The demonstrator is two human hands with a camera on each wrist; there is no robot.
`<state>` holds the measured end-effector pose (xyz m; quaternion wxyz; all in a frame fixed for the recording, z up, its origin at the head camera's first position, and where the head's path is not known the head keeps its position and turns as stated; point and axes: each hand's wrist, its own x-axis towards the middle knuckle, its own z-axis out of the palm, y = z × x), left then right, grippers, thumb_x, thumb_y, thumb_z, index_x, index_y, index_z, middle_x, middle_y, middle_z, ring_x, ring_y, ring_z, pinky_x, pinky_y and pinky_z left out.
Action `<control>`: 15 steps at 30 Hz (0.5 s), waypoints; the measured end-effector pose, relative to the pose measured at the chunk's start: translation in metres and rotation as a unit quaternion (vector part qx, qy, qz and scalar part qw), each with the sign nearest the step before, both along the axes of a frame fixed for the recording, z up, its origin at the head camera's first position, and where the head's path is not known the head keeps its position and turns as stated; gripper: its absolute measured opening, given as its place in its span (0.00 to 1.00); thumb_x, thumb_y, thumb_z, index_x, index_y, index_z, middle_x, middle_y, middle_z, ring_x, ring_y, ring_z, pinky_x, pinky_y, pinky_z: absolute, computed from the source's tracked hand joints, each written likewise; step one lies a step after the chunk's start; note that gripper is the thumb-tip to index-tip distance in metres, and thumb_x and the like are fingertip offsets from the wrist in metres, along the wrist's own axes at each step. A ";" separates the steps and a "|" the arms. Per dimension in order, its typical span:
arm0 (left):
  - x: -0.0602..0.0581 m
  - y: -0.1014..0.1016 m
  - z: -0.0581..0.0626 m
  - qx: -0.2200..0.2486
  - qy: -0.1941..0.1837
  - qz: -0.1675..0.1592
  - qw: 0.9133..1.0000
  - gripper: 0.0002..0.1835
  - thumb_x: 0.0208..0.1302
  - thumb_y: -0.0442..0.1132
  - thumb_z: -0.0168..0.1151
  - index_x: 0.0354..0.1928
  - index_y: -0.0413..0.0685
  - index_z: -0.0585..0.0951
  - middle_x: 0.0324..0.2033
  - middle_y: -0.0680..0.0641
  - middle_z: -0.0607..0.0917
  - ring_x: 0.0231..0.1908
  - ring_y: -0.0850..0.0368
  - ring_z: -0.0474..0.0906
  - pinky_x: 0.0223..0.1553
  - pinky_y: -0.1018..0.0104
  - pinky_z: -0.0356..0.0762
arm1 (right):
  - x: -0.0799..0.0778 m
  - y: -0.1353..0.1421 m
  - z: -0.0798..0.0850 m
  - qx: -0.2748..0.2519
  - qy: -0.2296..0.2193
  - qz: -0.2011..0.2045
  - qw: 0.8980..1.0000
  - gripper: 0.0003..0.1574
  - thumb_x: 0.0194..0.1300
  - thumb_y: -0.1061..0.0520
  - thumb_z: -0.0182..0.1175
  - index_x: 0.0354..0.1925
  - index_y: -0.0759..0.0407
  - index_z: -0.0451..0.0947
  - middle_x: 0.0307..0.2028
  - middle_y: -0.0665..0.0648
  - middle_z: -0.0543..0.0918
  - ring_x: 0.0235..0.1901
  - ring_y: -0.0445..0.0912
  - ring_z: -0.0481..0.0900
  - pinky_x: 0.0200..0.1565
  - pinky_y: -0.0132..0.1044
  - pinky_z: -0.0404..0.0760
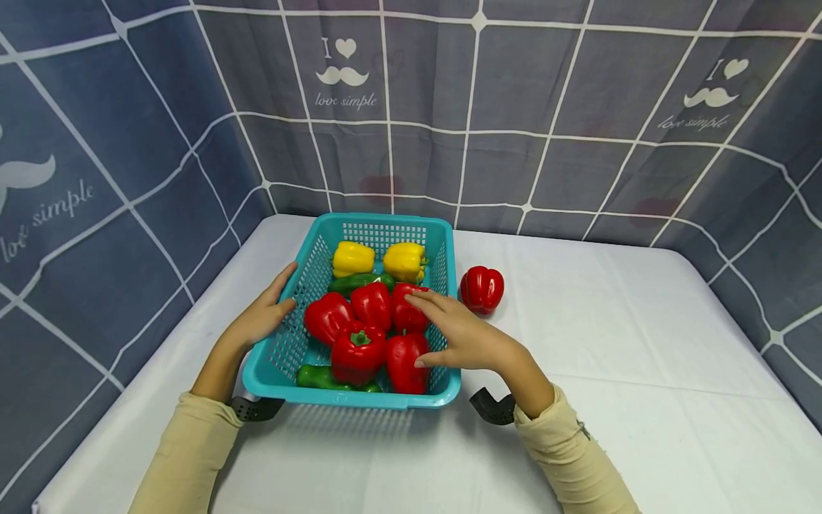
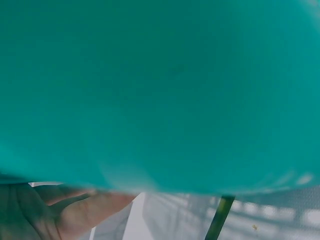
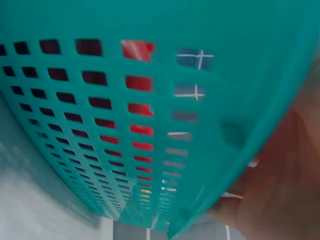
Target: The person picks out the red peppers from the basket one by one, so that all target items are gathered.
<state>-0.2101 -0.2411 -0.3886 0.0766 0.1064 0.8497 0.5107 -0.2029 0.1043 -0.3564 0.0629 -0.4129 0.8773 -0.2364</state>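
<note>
A turquoise basket [image 1: 350, 397] with perforated walls stands on the table, holding several red bell peppers [image 1: 358, 355], two yellow bell peppers [image 1: 352, 258] and two long green vegetables [image 1: 320, 378]. Along the basket's left rim lies my left hand [image 1: 262, 318], thumb and fingers extended and spread apart. My right hand [image 1: 472, 335] reaches over the right rim, its loosely extended fingers above the red peppers on that side. The basket wall [image 3: 210, 100] fills much of the right wrist view, with the hand beyond its rim. In the left wrist view, turquoise plastic [image 2: 160, 100] hides most of the scene.
One more red bell pepper [image 1: 481, 290] lies on the white tablecloth [image 1: 616, 343], just right of the basket. Grey-blue curtains [image 1: 424, 86] with white lines hang behind and at both sides of the table. Black wrist mounts [image 1: 493, 407] sit below the hands.
</note>
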 end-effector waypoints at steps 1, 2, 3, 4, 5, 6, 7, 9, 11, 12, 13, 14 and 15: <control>0.000 0.000 0.000 0.001 0.000 -0.001 1.000 0.38 0.62 0.28 0.35 0.71 0.46 0.33 0.69 0.32 0.39 0.64 0.29 0.45 0.47 0.36 0.68 | 0.001 -0.001 -0.001 0.009 0.011 0.002 1.000 0.56 0.48 0.45 0.68 0.68 0.58 0.53 0.67 0.59 0.58 0.67 0.53 0.54 0.63 0.52 0.59; 0.000 0.000 0.000 0.002 0.000 -0.002 1.000 0.38 0.62 0.28 0.36 0.71 0.46 0.33 0.69 0.32 0.39 0.64 0.29 0.45 0.47 0.36 0.69 | 0.002 -0.002 -0.002 0.019 0.020 0.004 1.000 0.55 0.48 0.44 0.68 0.68 0.59 0.53 0.67 0.60 0.58 0.67 0.53 0.54 0.64 0.53 0.56; 0.001 0.000 0.001 0.003 0.000 -0.003 1.000 0.38 0.62 0.28 0.36 0.71 0.46 0.33 0.69 0.32 0.39 0.64 0.29 0.45 0.47 0.36 0.69 | 0.002 -0.004 -0.002 0.027 0.027 0.006 0.999 0.55 0.48 0.44 0.67 0.68 0.60 0.54 0.67 0.60 0.59 0.67 0.54 0.54 0.65 0.54 0.54; 0.001 0.001 0.001 0.004 0.001 -0.004 1.000 0.38 0.62 0.28 0.36 0.71 0.46 0.33 0.69 0.32 0.39 0.64 0.28 0.46 0.46 0.37 0.69 | 0.003 -0.005 -0.003 0.034 0.032 0.008 0.999 0.55 0.48 0.43 0.67 0.68 0.60 0.55 0.66 0.60 0.60 0.67 0.53 0.54 0.66 0.54 0.52; 0.001 0.001 0.001 0.005 0.001 -0.004 1.000 0.39 0.62 0.28 0.36 0.71 0.46 0.33 0.69 0.31 0.39 0.64 0.28 0.46 0.46 0.37 0.69 | 0.004 -0.006 -0.003 0.040 0.037 0.011 0.998 0.55 0.48 0.43 0.67 0.67 0.60 0.55 0.66 0.60 0.60 0.66 0.53 0.55 0.66 0.54 0.50; 0.002 0.001 0.002 0.006 0.001 -0.005 1.000 0.39 0.62 0.28 0.36 0.71 0.47 0.33 0.69 0.31 0.39 0.63 0.28 0.46 0.46 0.37 0.69 | 0.004 -0.007 -0.003 0.046 0.040 0.014 0.998 0.54 0.49 0.43 0.67 0.67 0.61 0.56 0.65 0.60 0.61 0.66 0.53 0.55 0.66 0.55 0.50; 0.002 0.002 0.002 0.006 0.000 -0.005 1.000 0.39 0.62 0.27 0.37 0.71 0.47 0.33 0.69 0.31 0.39 0.63 0.28 0.46 0.46 0.37 0.69 | 0.005 -0.008 -0.004 0.052 0.045 0.016 0.998 0.54 0.49 0.43 0.67 0.67 0.62 0.56 0.65 0.60 0.62 0.66 0.53 0.56 0.66 0.55 0.50; 0.002 0.002 0.002 0.007 0.001 -0.005 1.000 0.39 0.62 0.27 0.37 0.71 0.47 0.33 0.69 0.31 0.39 0.63 0.28 0.46 0.46 0.37 0.69 | 0.007 -0.011 -0.003 0.070 0.049 0.015 0.996 0.53 0.49 0.42 0.66 0.66 0.62 0.57 0.64 0.60 0.63 0.65 0.53 0.58 0.66 0.54 0.50; 0.002 0.002 0.002 0.007 0.001 -0.005 1.000 0.39 0.62 0.27 0.37 0.71 0.47 0.33 0.69 0.31 0.39 0.64 0.28 0.46 0.46 0.37 0.69 | 0.008 -0.013 -0.004 0.091 0.054 0.011 0.994 0.52 0.49 0.40 0.66 0.65 0.63 0.59 0.64 0.59 0.65 0.65 0.52 0.59 0.66 0.54 0.50; 0.002 0.001 0.003 0.007 0.001 -0.005 1.000 0.39 0.62 0.27 0.37 0.71 0.47 0.33 0.69 0.31 0.39 0.64 0.28 0.46 0.46 0.36 0.69 | 0.009 -0.014 -0.004 0.102 0.055 0.009 0.993 0.52 0.49 0.40 0.65 0.65 0.63 0.60 0.63 0.59 0.66 0.64 0.52 0.60 0.66 0.54 0.49; 0.002 0.001 0.003 0.008 0.001 -0.005 1.000 0.39 0.62 0.27 0.37 0.71 0.47 0.33 0.69 0.31 0.39 0.64 0.28 0.46 0.46 0.37 0.69 | 0.010 -0.015 -0.003 0.112 0.054 0.005 0.992 0.52 0.49 0.39 0.65 0.64 0.63 0.61 0.62 0.59 0.68 0.64 0.52 0.61 0.66 0.54 0.49; 0.002 0.001 0.003 0.009 0.000 -0.005 1.000 0.39 0.62 0.27 0.37 0.71 0.47 0.33 0.69 0.31 0.39 0.63 0.28 0.46 0.46 0.37 0.69 | 0.011 -0.016 -0.003 0.121 0.052 0.002 0.991 0.52 0.48 0.39 0.66 0.64 0.63 0.62 0.62 0.58 0.69 0.63 0.52 0.62 0.66 0.54 0.48; 0.002 0.001 0.003 0.008 0.000 -0.006 1.000 0.39 0.62 0.28 0.36 0.71 0.47 0.33 0.69 0.31 0.39 0.63 0.28 0.46 0.46 0.37 0.70 | 0.012 -0.017 -0.003 0.130 0.051 -0.001 0.990 0.52 0.47 0.38 0.66 0.63 0.63 0.63 0.61 0.58 0.70 0.62 0.51 0.63 0.67 0.54 0.47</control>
